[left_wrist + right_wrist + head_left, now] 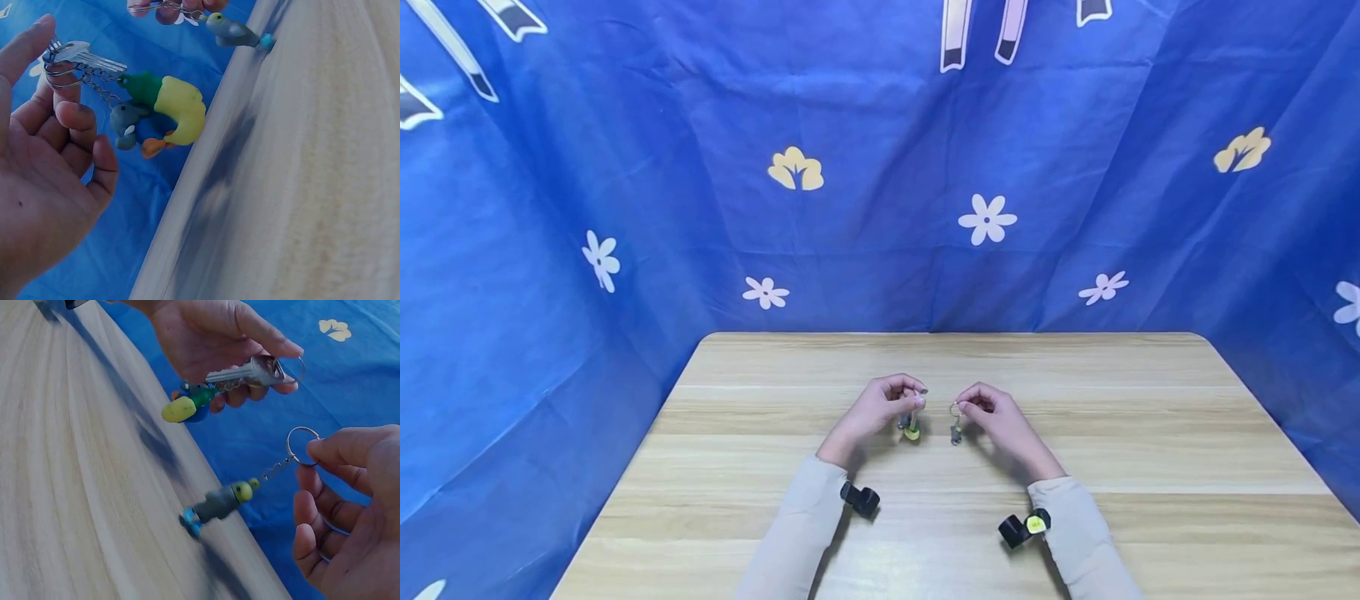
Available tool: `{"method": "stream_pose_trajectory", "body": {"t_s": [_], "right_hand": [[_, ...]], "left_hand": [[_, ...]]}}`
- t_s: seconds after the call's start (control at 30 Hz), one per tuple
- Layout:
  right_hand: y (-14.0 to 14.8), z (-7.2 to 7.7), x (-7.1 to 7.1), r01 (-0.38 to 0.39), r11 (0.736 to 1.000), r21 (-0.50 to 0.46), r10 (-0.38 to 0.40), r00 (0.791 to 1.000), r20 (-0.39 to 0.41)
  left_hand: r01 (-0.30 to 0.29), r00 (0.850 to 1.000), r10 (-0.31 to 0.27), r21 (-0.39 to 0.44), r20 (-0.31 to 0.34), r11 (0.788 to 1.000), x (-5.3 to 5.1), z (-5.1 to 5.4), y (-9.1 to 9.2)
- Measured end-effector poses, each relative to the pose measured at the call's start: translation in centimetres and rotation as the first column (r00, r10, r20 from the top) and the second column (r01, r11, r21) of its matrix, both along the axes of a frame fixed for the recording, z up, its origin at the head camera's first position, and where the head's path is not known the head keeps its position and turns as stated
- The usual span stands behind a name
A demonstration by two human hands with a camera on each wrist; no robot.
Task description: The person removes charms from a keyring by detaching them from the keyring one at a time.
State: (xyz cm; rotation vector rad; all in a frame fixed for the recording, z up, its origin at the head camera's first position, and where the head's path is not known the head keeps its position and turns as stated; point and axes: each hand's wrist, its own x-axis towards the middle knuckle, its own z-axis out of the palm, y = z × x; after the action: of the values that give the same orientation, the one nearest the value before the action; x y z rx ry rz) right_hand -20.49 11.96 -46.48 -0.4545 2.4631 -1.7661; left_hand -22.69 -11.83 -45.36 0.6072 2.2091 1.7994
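Note:
My left hand [883, 408] pinches split rings above the table. From them hang a silver key [94, 60], a yellow-and-green figure charm [181, 106] and a grey elephant-like charm [128, 122], on short chains. Across a small gap, my right hand [997, 417] pinches a single metal key ring [302, 445] between thumb and forefinger. On its chain dangles a grey figure charm [222, 501] with a yellow-green head and a blue end. The two sets hang apart, not touching each other.
A light wood-grain table [1150, 433] lies under both hands. Blue cloth [880, 208] with white flowers and yellow shapes stands behind and at the sides. Each wrist wears a black camera; one is the left-wrist camera [861, 500].

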Motion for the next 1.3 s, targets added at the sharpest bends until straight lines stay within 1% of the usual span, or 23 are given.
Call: {"method": "stream_pose_trajectory", "body": {"t_s": [0.13, 0.3, 0.37, 0.47, 0.6, 0.7, 0.83, 1.03, 1.17, 1.3], "right_hand": [[0.4, 0.2, -0.4, -0.002, 1.000, 0.001, 0.002, 1.000, -0.005], [0.3, 2.5, -0.3, -0.007, 1.000, 0.025, 0.008, 1.000, -0.020], [0.3, 2.9, -0.6, 0.003, 0.999, 0.043, -0.002, 1.000, -0.012], [0.6, 1.9, -1.8, 0.011, 0.998, 0.067, -0.011, 1.000, 0.000], [0.9, 0.5, -3.5, 0.024, 0.993, 0.113, -0.022, 1.000, -0.021], [0.8, 0.2, -4.3, 0.033, 0.989, 0.142, -0.028, 0.999, -0.044], [0.5, 0.1, -5.1, 0.035, 0.985, 0.172, -0.029, 0.999, -0.040], [0.1, -0.4, -5.9, 0.046, 0.984, 0.173, -0.053, 0.998, 0.041], [0.0, -1.0, -6.2, 0.063, 0.985, 0.158, -0.081, 0.991, 0.109], [0.1, -1.5, -6.4, 0.070, 0.986, 0.150, -0.093, 0.984, 0.152]], "left_hand": [[-0.006, 1.000, 0.006, -0.004, 0.005, 1.000, -0.1, 0.1, 0.0], [-0.014, 1.000, 0.014, -0.004, -0.004, 1.000, -0.1, 0.2, -0.1], [-0.014, 1.000, 0.014, 0.000, -0.009, 1.000, -0.1, 0.3, -0.1], [-0.013, 1.000, 0.013, 0.002, -0.003, 1.000, -0.2, 0.5, -0.2], [-0.019, 1.000, 0.019, -0.010, 0.007, 1.000, -0.4, 0.6, -0.2], [-0.018, 1.000, 0.019, -0.012, 0.014, 1.000, -0.4, 0.7, -0.2], [-0.014, 0.999, 0.013, 0.003, 0.030, 1.000, -0.4, 0.7, -0.2], [-0.018, 0.999, 0.018, 0.003, 0.033, 1.000, -0.4, 0.5, -0.4], [-0.016, 0.999, 0.016, 0.006, 0.046, 1.000, -0.4, 0.4, -0.4], [-0.015, 0.998, 0.014, 0.014, 0.053, 1.000, -0.3, 0.5, -0.5]]}}
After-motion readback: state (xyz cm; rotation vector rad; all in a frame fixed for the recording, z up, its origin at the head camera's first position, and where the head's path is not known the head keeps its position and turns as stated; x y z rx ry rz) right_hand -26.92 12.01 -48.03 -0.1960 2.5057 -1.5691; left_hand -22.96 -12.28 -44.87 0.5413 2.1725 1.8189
